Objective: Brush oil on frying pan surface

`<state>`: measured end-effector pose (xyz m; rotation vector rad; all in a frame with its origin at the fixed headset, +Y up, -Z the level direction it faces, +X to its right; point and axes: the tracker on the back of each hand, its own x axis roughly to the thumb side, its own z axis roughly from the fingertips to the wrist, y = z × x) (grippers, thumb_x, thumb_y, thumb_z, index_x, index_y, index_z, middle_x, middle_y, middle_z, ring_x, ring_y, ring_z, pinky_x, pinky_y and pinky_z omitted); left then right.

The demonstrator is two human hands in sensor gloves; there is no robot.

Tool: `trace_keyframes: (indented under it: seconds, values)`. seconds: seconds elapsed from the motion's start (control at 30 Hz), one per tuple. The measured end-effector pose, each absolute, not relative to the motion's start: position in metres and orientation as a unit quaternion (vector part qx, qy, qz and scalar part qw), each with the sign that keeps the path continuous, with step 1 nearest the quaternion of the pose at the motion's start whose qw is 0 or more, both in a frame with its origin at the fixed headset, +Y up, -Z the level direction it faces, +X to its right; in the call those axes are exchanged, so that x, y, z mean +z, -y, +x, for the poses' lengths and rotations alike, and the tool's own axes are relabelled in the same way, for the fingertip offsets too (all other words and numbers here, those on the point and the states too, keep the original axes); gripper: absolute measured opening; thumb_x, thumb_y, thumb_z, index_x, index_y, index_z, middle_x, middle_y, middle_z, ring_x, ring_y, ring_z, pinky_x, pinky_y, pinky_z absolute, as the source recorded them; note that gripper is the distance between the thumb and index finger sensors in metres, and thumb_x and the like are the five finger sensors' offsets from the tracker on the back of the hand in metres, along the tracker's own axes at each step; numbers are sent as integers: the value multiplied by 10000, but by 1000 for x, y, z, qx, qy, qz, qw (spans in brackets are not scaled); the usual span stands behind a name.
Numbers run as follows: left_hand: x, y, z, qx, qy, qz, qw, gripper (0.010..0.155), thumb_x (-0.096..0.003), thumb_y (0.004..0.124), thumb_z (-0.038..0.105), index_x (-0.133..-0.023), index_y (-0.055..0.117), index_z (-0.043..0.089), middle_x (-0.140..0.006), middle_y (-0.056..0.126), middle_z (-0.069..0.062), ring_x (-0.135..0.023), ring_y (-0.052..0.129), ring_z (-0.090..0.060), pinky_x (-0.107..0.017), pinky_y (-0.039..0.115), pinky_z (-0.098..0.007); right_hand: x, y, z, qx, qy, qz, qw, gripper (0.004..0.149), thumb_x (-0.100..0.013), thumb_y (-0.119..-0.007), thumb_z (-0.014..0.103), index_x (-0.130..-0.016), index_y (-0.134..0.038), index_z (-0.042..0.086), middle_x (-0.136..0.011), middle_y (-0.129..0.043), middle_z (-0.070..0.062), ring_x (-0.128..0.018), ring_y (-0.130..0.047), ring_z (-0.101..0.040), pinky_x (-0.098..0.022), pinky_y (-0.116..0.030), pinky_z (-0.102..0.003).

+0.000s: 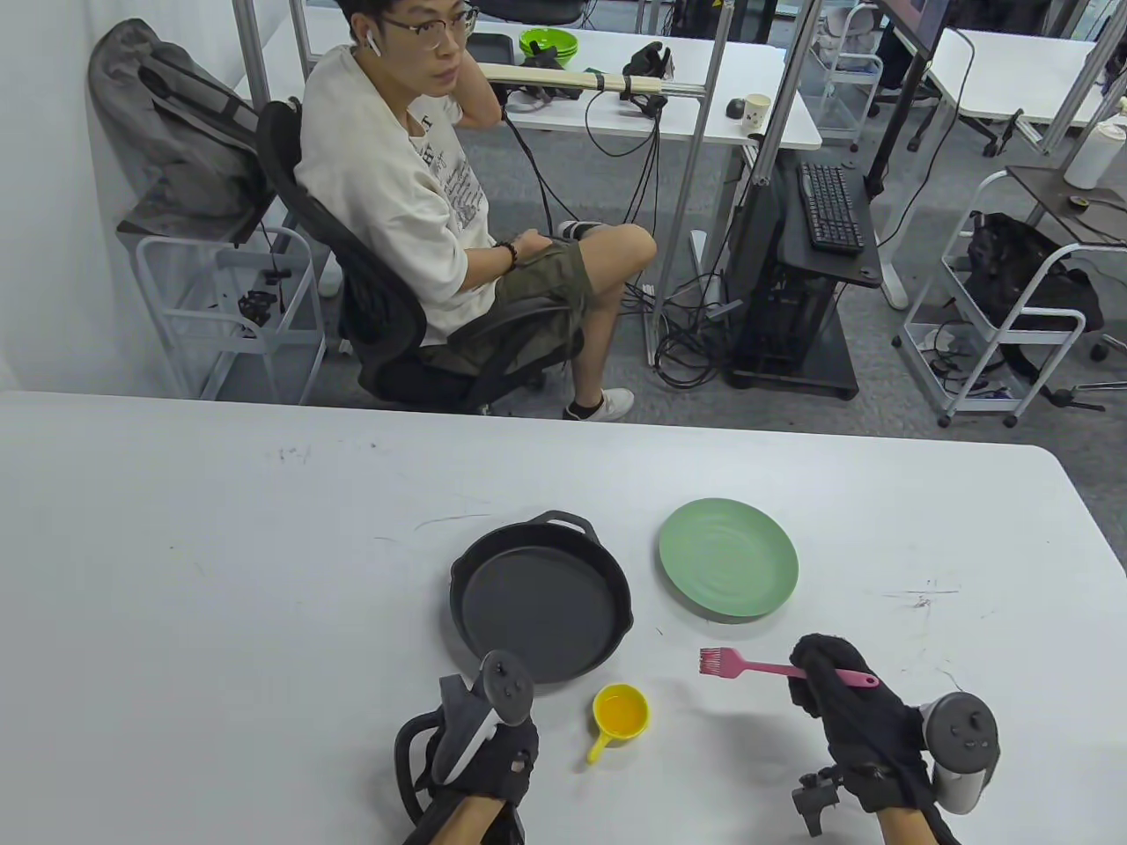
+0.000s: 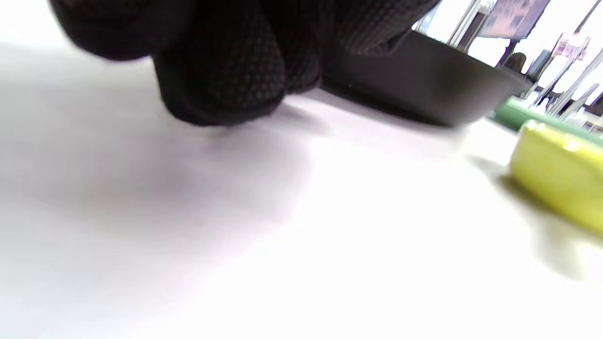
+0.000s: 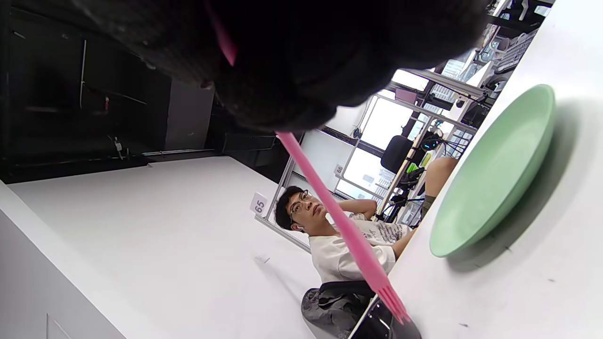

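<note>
Pink silicone, that is my brush (image 1: 784,670), and I see it held in my right hand (image 1: 850,713) at the lower right of the table view, fingers wrapped round the handle near its back end. Its long axis runs almost level across the frame, bristles pointing left, tail sticking out to the right past my knuckles. In the right wrist view the handle runs from under my glove down to the bristles, which hang above the table (image 1: 220,572) and touch nothing that I can make out.

What the next move turns on, I judge, is the line leftward from those bristles. The yellow oil cup (image 1: 622,711) sits left of and slightly below the bristle tip, near but apart, its little handle pointing toward the bottom edge. The black frying pan (image 1: 539,600) lies further left and higher, at the lower centre of the frame, its helper handle toward the top. So the cup comes before the pan on a leftward sweep, and my right hand is the one for both.

My left hand (image 1: 493,761) rests at the bottom edge, just below the pan's near rim; the left wrist view shows its fingers (image 2: 221,80) curled on the table, holding nothing. A green plate (image 1: 729,557) lies above the brush, right of the pan.
</note>
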<state>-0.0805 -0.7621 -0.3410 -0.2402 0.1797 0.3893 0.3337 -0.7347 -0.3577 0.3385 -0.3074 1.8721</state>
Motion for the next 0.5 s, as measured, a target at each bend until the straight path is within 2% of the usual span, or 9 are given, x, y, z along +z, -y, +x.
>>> trace_keyframes:
  seconds: [0.1, 0.2, 0.37, 0.5]
  values:
    - [-340, 761, -83, 206, -92, -99, 969, 603, -600, 727, 401, -985, 647, -55, -665, 913, -71, -321, 993, -180, -233, 848, -349, -358, 735, 332, 799, 128, 143, 570, 393, -602, -689, 490, -899, -754, 241, -586, -968, -53, -446, -917, -184, -326, -830, -327]
    - [-338, 755, -85, 165, -101, -48, 980, 585, -587, 754, 453, -954, 713, 0, -589, 941, -10, -241, 972, -121, -191, 839, -315, -357, 734, 330, 799, 127, 139, 570, 394, -603, -684, 497, -899, -753, 246, -584, -970, -44, -444, -919, -175, -324, -833, -319]
    - [-335, 747, -93, 179, -80, 10, 981, 599, -569, 768, 535, -897, 792, 35, -505, 970, 12, -176, 966, -121, -154, 835, -323, -359, 722, 319, 800, 123, 144, 569, 398, -615, -674, 500, -910, -742, 242, -586, -966, -41, -439, -916, -166, -314, -832, -302]
    - [-335, 742, -99, 184, -66, 23, 980, 607, -559, 776, 553, -874, 819, 36, -475, 980, 11, -155, 965, -128, -141, 832, -331, -367, 707, 301, 812, 110, 152, 553, 401, -627, -653, 522, -898, -748, 243, -505, -970, 0, -325, -913, -86, -204, -830, -225]
